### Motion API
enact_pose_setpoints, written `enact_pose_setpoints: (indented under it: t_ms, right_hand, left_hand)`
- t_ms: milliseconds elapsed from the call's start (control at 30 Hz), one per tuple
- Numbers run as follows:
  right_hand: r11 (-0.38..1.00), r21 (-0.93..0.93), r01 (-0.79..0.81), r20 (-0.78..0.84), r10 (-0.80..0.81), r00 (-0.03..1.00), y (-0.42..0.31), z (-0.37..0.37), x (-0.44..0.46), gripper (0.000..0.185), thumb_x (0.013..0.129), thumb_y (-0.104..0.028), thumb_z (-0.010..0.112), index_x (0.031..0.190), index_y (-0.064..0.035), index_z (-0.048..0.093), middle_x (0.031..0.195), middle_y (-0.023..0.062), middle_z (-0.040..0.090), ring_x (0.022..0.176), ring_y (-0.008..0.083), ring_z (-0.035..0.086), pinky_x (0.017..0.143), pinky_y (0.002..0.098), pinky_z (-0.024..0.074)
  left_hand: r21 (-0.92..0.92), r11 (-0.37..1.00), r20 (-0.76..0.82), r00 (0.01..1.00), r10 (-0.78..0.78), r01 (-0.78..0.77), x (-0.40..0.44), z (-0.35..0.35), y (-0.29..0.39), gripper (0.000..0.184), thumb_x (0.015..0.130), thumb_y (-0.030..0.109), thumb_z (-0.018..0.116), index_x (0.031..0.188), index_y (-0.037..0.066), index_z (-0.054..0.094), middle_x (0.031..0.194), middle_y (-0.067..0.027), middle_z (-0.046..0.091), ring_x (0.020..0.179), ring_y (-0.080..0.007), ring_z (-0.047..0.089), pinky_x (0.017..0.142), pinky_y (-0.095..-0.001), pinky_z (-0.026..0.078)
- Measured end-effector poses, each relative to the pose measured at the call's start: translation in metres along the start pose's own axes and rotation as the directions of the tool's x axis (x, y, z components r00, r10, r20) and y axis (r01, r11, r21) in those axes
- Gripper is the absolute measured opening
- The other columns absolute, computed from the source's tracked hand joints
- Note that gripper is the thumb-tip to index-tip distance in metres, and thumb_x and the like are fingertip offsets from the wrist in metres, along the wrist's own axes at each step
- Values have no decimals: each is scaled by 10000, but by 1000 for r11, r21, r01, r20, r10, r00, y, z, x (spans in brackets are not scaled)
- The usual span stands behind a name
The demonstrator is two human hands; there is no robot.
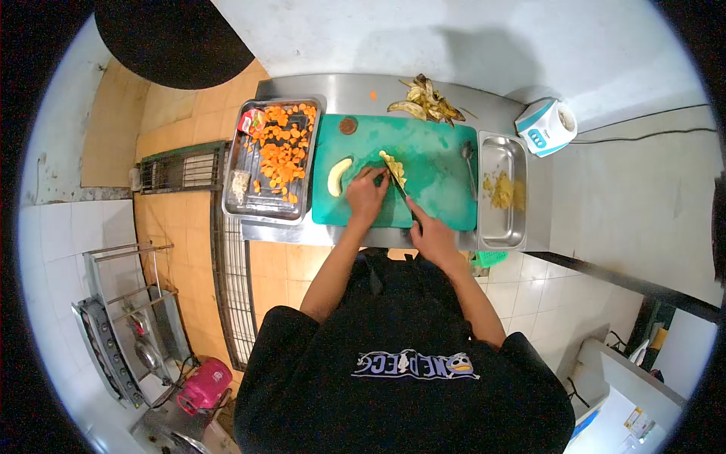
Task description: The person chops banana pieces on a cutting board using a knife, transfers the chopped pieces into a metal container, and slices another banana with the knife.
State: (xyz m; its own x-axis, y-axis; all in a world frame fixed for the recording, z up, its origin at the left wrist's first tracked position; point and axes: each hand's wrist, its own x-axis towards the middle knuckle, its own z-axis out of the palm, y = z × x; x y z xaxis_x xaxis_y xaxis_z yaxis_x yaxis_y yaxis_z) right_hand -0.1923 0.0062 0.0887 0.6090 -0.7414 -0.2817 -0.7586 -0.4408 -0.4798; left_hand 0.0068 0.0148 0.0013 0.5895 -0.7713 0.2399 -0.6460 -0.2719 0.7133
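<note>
My right hand (436, 240) is closed round the handle of a knife (398, 189), its blade pointing away from me over the green cutting board (442, 189). Along the blade lie cut pieces of banana (392, 164). The curled fingertips of my left hand (366, 197) press close to the blade at the near end of the cut banana, mostly hiding what they grip. A whole peeled banana (339, 177) rests on the board just left of that hand. Further up the board sits a small round brown object (348, 125).
Left of the board, a metal tray (227, 193) holds orange chunks, a red packet (252, 121) and a pale heap. On the right are a spoon (467, 160) and a steel pan (501, 236) with yellow pieces. Banana peels (431, 100) lie behind; a white-and-teal appliance (546, 127) stands back right.
</note>
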Motion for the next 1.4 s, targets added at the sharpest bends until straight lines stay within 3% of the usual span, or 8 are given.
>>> enact_pose_setpoints:
  t_ms: [267, 467, 567, 800, 967, 1067, 1300, 1400]
  right_hand:
    - [998, 42, -51, 35, 49, 998, -3, -6, 6, 634, 953, -212, 554, 1568, -305, 429, 764, 256, 672, 736, 475, 663, 722, 583, 523]
    - [998, 48, 37, -47, -35, 998, -4, -15, 7, 657, 942, -222, 566, 1578, -275, 411, 782, 228, 707, 692, 439, 687, 678, 579, 552]
    - [999, -40, -23, 54, 26, 998, -3, -13, 6, 655, 943, -230, 562, 1578, -279, 410, 828, 227, 717, 740, 436, 697, 703, 570, 555]
    - [999, 38, 7, 3, -8, 1000, -5, -20, 5, 650, 947, -237, 557, 1579, -285, 408, 818, 233, 715, 729, 444, 695, 701, 584, 550]
    - [999, -13, -34, 87, 35, 996, -7, -22, 5, 641, 946, -234, 555, 1572, -279, 422, 804, 242, 710, 722, 449, 694, 703, 590, 549]
    - [999, 43, 9, -23, -8, 1000, -7, -21, 5, 637, 947, -230, 554, 1569, -276, 425, 789, 242, 707, 709, 445, 694, 697, 591, 551]
    - [999, -24, -22, 83, 24, 996, -5, -22, 0, 637, 943, -219, 557, 1565, -282, 432, 805, 234, 712, 716, 448, 694, 706, 592, 552]
    - [999, 50, -20, -10, 20, 1000, -7, -23, 0, 627, 941, -225, 566, 1554, -285, 450, 787, 234, 704, 713, 449, 691, 706, 589, 552]
  left_hand:
    - [3, 1000, 9, 1000, -15, 15, 3, 0, 1, 165, 863, 278, 768, 941, 137, 804, 965, -76, 743, 788, -330, 718, 681, -423, 566]
    - [39, 999, 23, 999, -30, 29, 3, -3, 4, 166, 880, 278, 762, 935, 127, 802, 953, -74, 741, 780, -325, 715, 677, -424, 562]
    - [1, 998, 47, 997, -55, 55, 3, -4, 5, 176, 879, 281, 765, 951, 127, 806, 954, -103, 737, 808, -326, 718, 712, -431, 559]
    - [-2, 999, 51, 997, -49, 50, 3, -2, 1, 167, 876, 268, 761, 959, 130, 806, 969, -95, 737, 808, -330, 717, 710, -426, 559]
    - [-31, 998, 53, 997, -51, 53, 3, -4, 1, 157, 882, 267, 752, 956, 139, 805, 975, -93, 736, 814, -331, 720, 709, -431, 562]
    - [1, 998, 64, 995, -70, 70, 5, -4, 2, 149, 879, 268, 752, 947, 147, 806, 980, -96, 737, 814, -334, 721, 701, -434, 563]
    - [36, 999, 6, 999, -37, 36, 0, -2, 1, 135, 863, 256, 773, 922, 139, 802, 955, -48, 736, 782, -307, 717, 661, -414, 555]
    - [13, 1000, 0, 1000, -17, 17, 1, -2, 2, 126, 869, 250, 766, 922, 141, 801, 962, -50, 735, 779, -303, 717, 661, -410, 553]
